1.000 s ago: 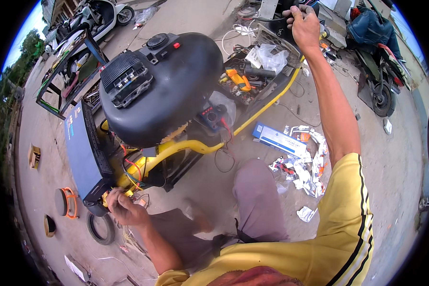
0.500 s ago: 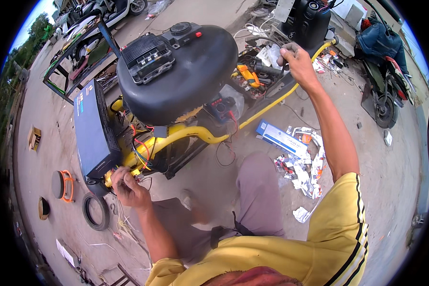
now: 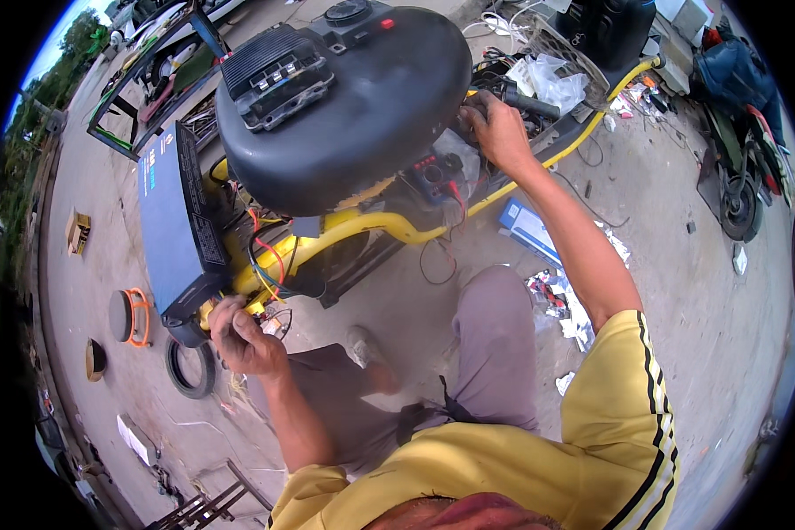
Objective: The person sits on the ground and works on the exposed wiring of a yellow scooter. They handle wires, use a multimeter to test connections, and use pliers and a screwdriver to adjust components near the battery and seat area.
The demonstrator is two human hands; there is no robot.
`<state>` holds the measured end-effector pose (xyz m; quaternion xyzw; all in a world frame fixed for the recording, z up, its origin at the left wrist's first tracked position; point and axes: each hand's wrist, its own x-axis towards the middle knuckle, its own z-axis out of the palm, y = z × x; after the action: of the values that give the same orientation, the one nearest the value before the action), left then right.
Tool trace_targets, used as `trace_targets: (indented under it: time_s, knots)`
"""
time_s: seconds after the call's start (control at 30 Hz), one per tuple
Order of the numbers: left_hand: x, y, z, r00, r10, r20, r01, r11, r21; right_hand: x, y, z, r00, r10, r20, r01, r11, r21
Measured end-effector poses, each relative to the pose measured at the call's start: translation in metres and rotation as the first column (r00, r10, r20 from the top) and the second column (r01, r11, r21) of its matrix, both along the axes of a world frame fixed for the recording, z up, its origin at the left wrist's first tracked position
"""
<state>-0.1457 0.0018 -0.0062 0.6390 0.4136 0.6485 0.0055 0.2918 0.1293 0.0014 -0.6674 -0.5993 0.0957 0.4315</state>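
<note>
Left hand (image 3: 246, 340), fingers bunched, pinching what I cannot tell, is beside the yellow scooter frame (image 3: 375, 226), nearer and left of the black seat (image 3: 353, 132). Right hand (image 3: 496, 132), curled, is at the seat's right edge, grip hidden. Snagging wires (image 3: 280, 263) below the seat could loosen connections; tugging the red lead (image 3: 457, 196) could drag the multimeter (image 3: 433, 174) beside the seat

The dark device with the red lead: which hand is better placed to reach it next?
Probably the right hand: it is closer to the device, beside the black seat. The left hand is farther away, near the blue box.
</note>
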Motion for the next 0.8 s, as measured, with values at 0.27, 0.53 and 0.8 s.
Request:
trace_targets:
  time_s: [0.27, 0.53, 0.8]
  knots:
    - [0.002, 0.003, 0.002, 0.999, 0.031, -0.026, -0.030, 0.999, 0.030, -0.018, -0.006, -0.052, 0.860, 0.174, 0.481, -0.044, 0.962, -0.270]
    - [-0.001, 0.002, 0.000, 0.990, 0.123, -0.064, -0.121, 0.992, 0.025, -0.006, -0.002, -0.050, 0.944, -0.058, 0.326, 0.059, 0.998, 0.006]
    - [0.006, 0.009, 0.002, 0.981, 0.172, -0.095, -0.167, 0.984, 0.065, 0.005, 0.001, -0.045, 0.840, -0.065, 0.538, -0.057, 0.977, 0.208]
